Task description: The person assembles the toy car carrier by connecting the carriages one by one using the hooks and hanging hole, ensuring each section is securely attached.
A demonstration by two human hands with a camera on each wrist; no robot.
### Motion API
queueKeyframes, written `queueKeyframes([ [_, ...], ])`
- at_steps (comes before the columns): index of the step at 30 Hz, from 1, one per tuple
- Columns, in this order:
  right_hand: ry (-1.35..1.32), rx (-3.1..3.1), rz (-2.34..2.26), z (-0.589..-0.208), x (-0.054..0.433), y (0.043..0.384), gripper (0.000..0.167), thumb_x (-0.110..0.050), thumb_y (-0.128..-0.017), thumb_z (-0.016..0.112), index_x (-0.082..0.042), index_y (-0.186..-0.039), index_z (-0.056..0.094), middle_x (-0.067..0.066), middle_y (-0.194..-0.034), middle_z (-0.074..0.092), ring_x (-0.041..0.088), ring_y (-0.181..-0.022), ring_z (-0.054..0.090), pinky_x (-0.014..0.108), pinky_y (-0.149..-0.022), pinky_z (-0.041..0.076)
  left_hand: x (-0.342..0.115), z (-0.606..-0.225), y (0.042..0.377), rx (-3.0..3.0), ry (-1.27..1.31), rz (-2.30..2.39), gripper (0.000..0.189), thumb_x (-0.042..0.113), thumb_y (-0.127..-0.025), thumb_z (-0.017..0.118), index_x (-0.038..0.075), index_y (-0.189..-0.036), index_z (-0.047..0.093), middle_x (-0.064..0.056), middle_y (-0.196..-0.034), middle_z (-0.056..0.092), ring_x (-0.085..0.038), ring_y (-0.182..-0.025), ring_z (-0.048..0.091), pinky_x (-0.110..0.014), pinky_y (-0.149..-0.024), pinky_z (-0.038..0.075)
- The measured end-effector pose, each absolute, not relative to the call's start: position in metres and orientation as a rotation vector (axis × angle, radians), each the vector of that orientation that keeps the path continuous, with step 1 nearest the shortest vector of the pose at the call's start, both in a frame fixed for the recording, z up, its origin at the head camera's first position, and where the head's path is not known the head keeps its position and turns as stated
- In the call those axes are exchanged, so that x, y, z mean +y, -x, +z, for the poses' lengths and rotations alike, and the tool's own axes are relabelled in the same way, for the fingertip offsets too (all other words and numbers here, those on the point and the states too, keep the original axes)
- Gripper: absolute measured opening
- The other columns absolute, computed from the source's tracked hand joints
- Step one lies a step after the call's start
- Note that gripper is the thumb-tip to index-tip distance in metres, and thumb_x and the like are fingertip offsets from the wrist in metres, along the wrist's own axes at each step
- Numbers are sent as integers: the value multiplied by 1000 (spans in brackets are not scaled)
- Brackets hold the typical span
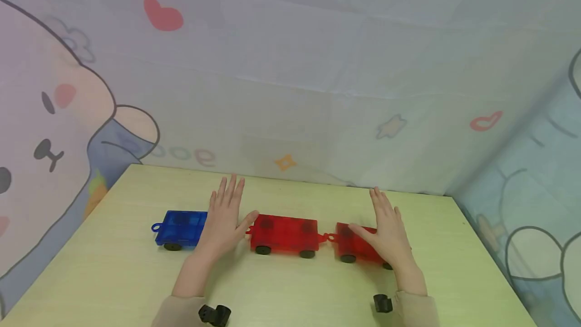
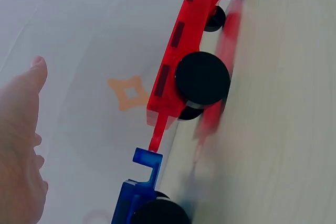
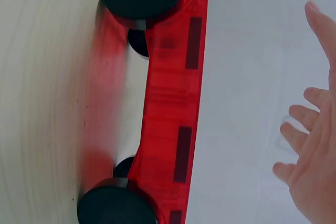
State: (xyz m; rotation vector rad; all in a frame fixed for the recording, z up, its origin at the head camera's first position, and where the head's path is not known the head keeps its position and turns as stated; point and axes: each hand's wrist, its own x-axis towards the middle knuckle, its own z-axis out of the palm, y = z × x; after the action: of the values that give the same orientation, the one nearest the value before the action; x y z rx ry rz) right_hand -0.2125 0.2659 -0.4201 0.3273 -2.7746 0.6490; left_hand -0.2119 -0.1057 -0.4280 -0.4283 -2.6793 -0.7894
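Note:
Three toy train cars of clear plastic with black wheels stand in a row on the table: a blue car (image 1: 182, 227) at the left, a red car (image 1: 286, 233) in the middle and another red car (image 1: 351, 241) at the right. The left wrist view has the middle car's red hook (image 2: 158, 132) meeting the blue car's hook (image 2: 149, 157). My left hand (image 1: 222, 226), fingers spread, hangs over the gap between blue and red and hides the blue car's right end. Over the right red car, partly covering it, my right hand (image 1: 387, 233) is also spread. Neither hand holds anything.
The pale wooden table (image 1: 290, 296) ends at the back against a printed cloth backdrop (image 1: 308, 90), which also runs along both sides. A small black wrist mount (image 1: 215, 315) sits by the left sleeve, and another mount (image 1: 383, 303) by the right one.

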Motion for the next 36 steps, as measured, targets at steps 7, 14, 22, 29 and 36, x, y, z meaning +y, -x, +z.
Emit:
queueKeyframes([
  [7, -329, -2782, 813, -420, 275, 213, 102, -45, -83, 75, -2, -156, 17, 22, -160, 20, 45, -146, 20, 65, -116, 14, -97, -432, 214, -2671, 510, -910, 86, 40, -96, 58, 2, -156, 11, -15, -165, 8, -34, -152, 7, -55, -120, 17],
  [14, -248, -2848, 923, -424, 284, 212, 105, -44, -82, 76, -7, -157, 13, 21, -161, 18, 44, -146, 21, 66, -113, 25, -86, -436, 214, -2673, 548, -1000, 91, 43, -94, 60, 3, -157, 9, -12, -165, 9, -32, -152, 10, -53, -120, 19],
  [22, -270, -2851, 958, -429, 291, 212, 101, -39, -82, 78, -2, -155, 19, 25, -158, 23, 47, -143, 25, 66, -111, 28, -71, -438, 215, -2707, 542, -1142, 102, 45, -87, 70, 7, -158, 8, -9, -165, 10, -30, -152, 11, -56, -118, 24],
  [29, -274, -2867, 1001, -434, 296, 210, 97, -34, -81, 80, -3, -154, 24, 24, -157, 27, 46, -143, 26, 66, -111, 29, -57, -440, 215, -2747, 514, -1229, 112, 42, -79, 80, 10, -158, 9, -7, -165, 12, -30, -152, 15, -56, -116, 28],
  [36, -285, -2873, 1023, -438, 301, 209, 93, -33, -80, 80, -2, -152, 29, 23, -155, 34, 45, -141, 30, 65, -110, 30, -47, -446, 216, -2773, 497, -1306, 115, 41, -74, 85, 10, -158, 12, -9, -164, 17, -32, -150, 21, -55, -116, 30],
])
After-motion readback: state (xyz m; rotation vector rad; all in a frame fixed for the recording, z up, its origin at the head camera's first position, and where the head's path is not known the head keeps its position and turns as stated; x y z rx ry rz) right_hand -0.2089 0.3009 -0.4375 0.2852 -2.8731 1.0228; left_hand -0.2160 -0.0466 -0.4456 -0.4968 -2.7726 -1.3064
